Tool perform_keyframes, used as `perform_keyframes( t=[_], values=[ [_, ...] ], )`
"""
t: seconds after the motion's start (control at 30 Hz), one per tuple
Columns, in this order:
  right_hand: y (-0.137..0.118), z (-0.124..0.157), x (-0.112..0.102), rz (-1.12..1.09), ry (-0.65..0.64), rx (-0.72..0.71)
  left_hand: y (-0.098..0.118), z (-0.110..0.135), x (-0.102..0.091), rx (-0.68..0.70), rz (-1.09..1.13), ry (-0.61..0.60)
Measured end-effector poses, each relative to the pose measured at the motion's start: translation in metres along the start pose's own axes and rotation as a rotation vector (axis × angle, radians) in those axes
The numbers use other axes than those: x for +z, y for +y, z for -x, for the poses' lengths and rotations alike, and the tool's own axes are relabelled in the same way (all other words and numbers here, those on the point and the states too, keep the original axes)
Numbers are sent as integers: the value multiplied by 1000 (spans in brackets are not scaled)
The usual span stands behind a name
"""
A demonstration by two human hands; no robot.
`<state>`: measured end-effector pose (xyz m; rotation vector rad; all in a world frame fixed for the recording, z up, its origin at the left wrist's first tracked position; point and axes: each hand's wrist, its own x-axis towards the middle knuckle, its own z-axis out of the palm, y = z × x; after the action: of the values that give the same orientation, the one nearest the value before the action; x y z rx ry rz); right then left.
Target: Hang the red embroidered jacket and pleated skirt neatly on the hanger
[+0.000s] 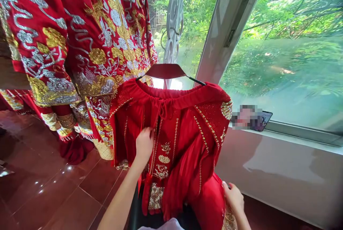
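A red embroidered skirt point(184, 130) hangs from a dark red hanger point(166, 71) in front of me. Gold beading and gold flower patches run down its panels. My left hand point(144, 144) is closed on the cloth near the skirt's middle seam, just below the gathered waistband. My right hand point(233, 197) is at the lower right, fingers curled on the skirt's lower folds. Part of the hem is hidden below the frame.
A red jacket point(88, 44) with heavy gold and silver embroidery hangs at the left over glossy red floor tiles point(53, 194). A white window sill point(294, 137) at the right holds a dark phone point(261, 120). Behind the glass are green trees.
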<state>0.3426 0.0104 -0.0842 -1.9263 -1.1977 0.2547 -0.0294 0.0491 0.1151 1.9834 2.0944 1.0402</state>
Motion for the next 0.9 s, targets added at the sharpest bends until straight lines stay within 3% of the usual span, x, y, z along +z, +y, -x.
perform_keyframes(
  t=[0.1,0.17,0.27,0.33,0.4,0.53,0.7,0.9],
  values=[
    [-56,-12,-26,30,350,53,-28,37,33,-96,-153,-265],
    [-118,-10,-50,-27,618,-174,-44,56,50,-128,-201,-327],
    [-218,3,-77,-220,793,-696,-62,67,60,-139,-260,-357],
    [-275,10,-82,-332,683,-1034,-70,65,60,-133,-296,-389],
    [-320,10,-77,-382,543,-1234,-74,63,59,-124,-326,-421],
    [-378,-11,-56,-249,230,-1315,-77,70,57,-116,-382,-465],
    [-393,-35,-46,-32,-6,-1291,-76,88,44,-128,-432,-529],
    [-385,-37,-58,-29,-106,-1323,-74,102,7,-136,-390,-615]
  ],
)
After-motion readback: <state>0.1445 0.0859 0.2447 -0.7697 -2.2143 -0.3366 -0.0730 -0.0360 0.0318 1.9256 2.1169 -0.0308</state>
